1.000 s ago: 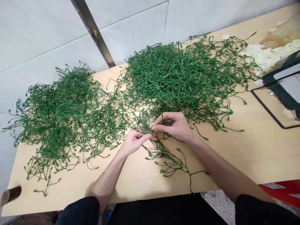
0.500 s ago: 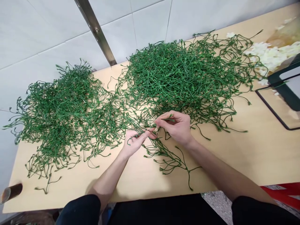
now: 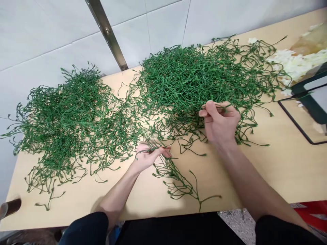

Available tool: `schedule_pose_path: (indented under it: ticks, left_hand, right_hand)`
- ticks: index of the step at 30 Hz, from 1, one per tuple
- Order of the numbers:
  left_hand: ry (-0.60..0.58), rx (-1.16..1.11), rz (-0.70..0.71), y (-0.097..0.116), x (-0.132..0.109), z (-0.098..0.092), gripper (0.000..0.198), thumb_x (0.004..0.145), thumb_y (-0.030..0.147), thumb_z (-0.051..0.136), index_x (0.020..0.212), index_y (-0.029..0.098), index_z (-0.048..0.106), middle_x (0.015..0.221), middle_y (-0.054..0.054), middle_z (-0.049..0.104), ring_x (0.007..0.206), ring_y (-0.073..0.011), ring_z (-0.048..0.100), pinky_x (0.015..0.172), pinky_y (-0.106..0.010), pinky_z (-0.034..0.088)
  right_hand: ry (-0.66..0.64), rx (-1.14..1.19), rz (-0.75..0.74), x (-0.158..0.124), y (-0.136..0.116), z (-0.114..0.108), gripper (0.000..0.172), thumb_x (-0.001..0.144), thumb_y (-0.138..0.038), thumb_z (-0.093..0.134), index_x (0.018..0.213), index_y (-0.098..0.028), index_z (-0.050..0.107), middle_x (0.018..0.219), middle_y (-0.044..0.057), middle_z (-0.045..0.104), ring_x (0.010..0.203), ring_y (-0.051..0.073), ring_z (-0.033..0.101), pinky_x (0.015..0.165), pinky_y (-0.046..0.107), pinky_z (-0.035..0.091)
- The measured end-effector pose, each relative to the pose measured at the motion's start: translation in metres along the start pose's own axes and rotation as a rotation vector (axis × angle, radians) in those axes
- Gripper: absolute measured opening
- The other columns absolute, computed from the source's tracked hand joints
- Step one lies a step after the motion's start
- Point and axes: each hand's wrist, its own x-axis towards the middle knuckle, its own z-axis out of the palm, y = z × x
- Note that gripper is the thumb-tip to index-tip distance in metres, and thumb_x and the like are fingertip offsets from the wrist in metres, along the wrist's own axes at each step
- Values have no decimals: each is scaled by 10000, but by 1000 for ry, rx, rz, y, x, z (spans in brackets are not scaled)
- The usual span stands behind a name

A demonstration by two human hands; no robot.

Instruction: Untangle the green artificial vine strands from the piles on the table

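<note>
My left hand pinches a bunch of thin green artificial stems between thumb and fingers; their forked tips trail down to the right over the table. My right hand is at the front edge of a large heap of green plastic stems. Its thumb and fingers are closed, and a green strand shows along the top of the fingers. Whether it grips that strand firmly is hard to see. To the left of my left hand spreads a second heap of green stems.
The pale wooden table runs along a tiled wall with a metal upright. White artificial flowers and a dark-framed case lie at the right. A brown cylinder lies at the left edge.
My right hand has moved away from my left hand, to the right and up to the large heap. The left hand stays almost in place with its bunch.
</note>
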Motion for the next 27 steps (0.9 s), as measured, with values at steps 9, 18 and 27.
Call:
schedule_pose_path:
  ticks: [9,18,27]
  left_hand:
    - [-55,72,-44,12,8,3,348,840,428,618,647,171,750,746,-79,766,768,-222,733,818,-331,582]
    - [-10,96,-47,6,9,0,400,856,475,589,701,150,761,766,-97,769,783,-226,734,785,-305,574]
    - [-61,152,11,6,11,0,273,823,403,656,750,172,782,793,-64,773,794,-220,716,823,-329,571]
  right_hand:
    - [-344,-183,76,-26,-10,14,450,700,-319,812,1126,-281,669,895,5,731,799,176,696,773,357,599]
    - [-489,-267,-163,-28,-11,9,203,856,-301,647,684,-251,742,899,56,724,849,198,663,795,380,559]
    - [-864,-258,-138,-37,-4,11,257,853,-380,623,694,-224,750,787,69,733,755,200,652,699,368,532]
